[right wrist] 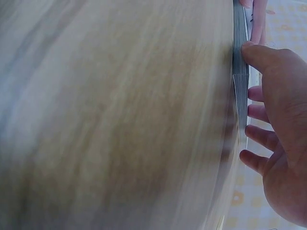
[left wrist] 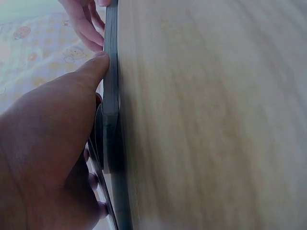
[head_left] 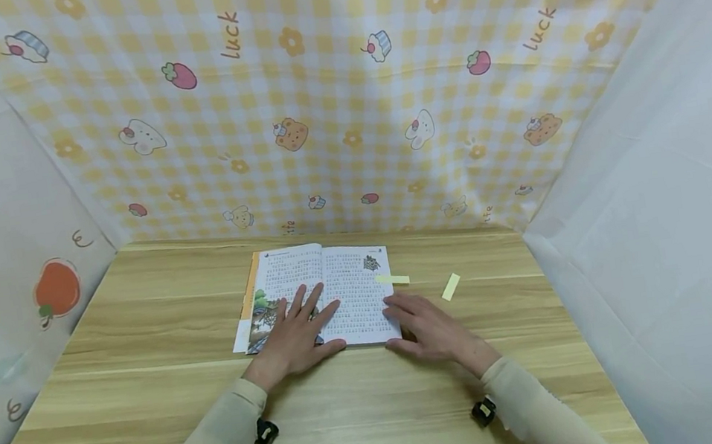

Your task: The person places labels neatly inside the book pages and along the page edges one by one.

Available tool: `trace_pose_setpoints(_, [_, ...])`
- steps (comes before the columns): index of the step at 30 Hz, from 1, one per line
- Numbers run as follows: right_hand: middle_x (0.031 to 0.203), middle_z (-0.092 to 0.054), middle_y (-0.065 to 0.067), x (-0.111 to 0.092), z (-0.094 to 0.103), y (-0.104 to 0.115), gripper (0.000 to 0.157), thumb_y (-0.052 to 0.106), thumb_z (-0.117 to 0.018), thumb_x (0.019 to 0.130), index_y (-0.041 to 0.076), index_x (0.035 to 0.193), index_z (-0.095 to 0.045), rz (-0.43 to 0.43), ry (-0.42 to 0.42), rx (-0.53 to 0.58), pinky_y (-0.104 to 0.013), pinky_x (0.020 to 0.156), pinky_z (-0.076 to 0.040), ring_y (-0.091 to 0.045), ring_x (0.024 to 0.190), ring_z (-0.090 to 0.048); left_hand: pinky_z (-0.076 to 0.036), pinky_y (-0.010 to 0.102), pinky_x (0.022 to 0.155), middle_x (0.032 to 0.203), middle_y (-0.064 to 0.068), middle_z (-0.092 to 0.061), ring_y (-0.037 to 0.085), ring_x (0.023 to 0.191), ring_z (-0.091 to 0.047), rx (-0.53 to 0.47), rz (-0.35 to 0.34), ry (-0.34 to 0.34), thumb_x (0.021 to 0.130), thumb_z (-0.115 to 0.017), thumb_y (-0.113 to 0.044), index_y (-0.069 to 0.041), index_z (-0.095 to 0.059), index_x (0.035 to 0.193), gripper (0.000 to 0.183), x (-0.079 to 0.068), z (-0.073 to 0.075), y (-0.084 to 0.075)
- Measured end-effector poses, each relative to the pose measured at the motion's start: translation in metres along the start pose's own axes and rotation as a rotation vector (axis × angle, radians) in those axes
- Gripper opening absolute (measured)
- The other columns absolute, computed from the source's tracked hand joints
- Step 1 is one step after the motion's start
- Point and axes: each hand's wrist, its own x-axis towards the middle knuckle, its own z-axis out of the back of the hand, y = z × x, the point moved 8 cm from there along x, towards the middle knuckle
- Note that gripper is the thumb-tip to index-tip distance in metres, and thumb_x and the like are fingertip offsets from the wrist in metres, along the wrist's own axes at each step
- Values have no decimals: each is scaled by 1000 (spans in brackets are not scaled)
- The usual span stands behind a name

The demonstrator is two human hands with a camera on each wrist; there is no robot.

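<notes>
An open book (head_left: 351, 267) lies on the wooden table, with print on both pages and a coloured picture low on the left page. My left hand (head_left: 297, 341) rests palm down across the lower left page, fingers spread over the picture and the fold. In the left wrist view its thumb lies along the near edge of the pages (left wrist: 111, 72). At the lower right corner, my right hand (head_left: 430, 325) touches the right page with loosely bent fingers, its thumb (right wrist: 259, 56) at the page block's edge. A pale yellow paper strip (head_left: 393, 279) sticks out past the right page's edge.
A second yellow strip (head_left: 451, 287) lies on the table (head_left: 507, 292) to the right of the book. Behind the table hangs a yellow checked cloth (head_left: 325, 91), and white printed cloths (head_left: 660, 174) flank both sides. Dark wrist devices (head_left: 484, 411) sit under the sleeves.
</notes>
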Motion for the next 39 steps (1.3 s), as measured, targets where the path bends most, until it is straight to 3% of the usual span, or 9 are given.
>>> trace_pose_setpoints(19, [165,-63,-18,1,4,1,61,50,-77,107,7,150,-71,11,2,-12,-56,129,-50,-39,156,-59,-13,84,136,191,19,-18,53,176,-12,-25,-18,-17,109,-66,-62,-20,-43,176,82,0,0,-1])
trace_pose_setpoints(33, [142,-79,-16,2,14,4,31,39,-80,106,10,114,-83,57,-75,-33,-55,121,-57,-35,137,-74,-14,83,136,190,19,-19,52,177,-12,3,-20,-6,110,-64,-63,-21,-44,176,81,0,2,-2])
trace_pose_setpoints(39, [127,-84,-11,1,19,6,26,38,-83,103,13,101,-84,62,-149,-60,-51,117,-60,-31,125,-78,-15,85,135,190,20,-20,53,176,-13,-5,-25,-16,110,-65,-62,-19,-45,175,80,-1,4,-4])
